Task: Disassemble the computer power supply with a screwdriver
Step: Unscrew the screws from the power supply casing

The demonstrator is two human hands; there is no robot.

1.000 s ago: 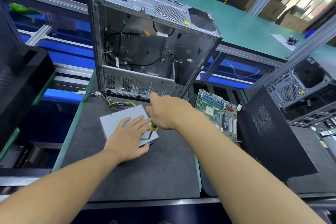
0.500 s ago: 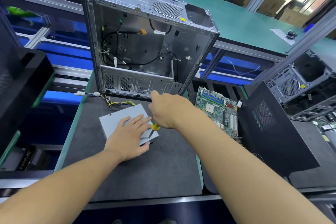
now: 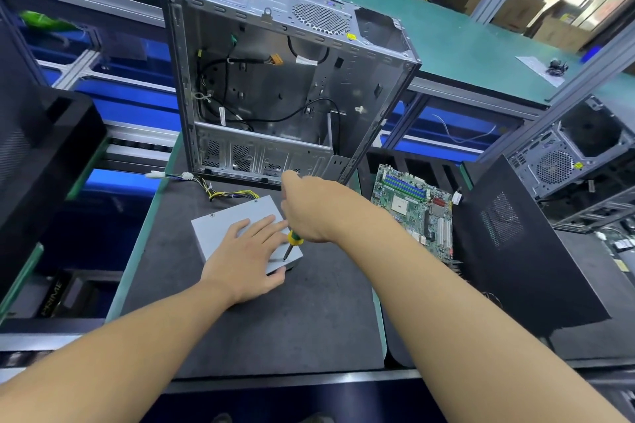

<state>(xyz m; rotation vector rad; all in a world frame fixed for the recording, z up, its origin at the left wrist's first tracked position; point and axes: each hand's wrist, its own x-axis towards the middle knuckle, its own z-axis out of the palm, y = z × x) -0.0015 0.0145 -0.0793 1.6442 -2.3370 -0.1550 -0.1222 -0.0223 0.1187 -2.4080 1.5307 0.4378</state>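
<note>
The power supply [image 3: 220, 228] lies flat on the dark mat of the worktop [image 3: 275, 319], a plain grey box turned a little askew, directly under both my hands. My left grip [image 3: 245, 252] is spread wide on its top face, fingers straight and pressing down, covering the near right half of the lid; the thumb lies along the box's near edge. My right grip [image 3: 311, 208] is closed round the handle of the screwdriver [image 3: 294, 240] — only the yellow and green collar and the thin shaft show below my fist. The shaft slants down and slightly left, and its tip meets the lid at the near right corner, just beside my left fingertips. So the box sits below and left of the right grip, with the tool bridging the gap.

From the far side of the power supply a cable bundle [image 3: 233, 195] of yellow and black wires trails off to the left, ending in white plugs near the mat's edge. Behind it stands an open computer case [image 3: 275, 96], upright, with loose black leads inside. To the right of my forearm a green motherboard [image 3: 414, 206] lies flat — and beyond that a black side panel [image 3: 515, 251] stands leaning.
</note>
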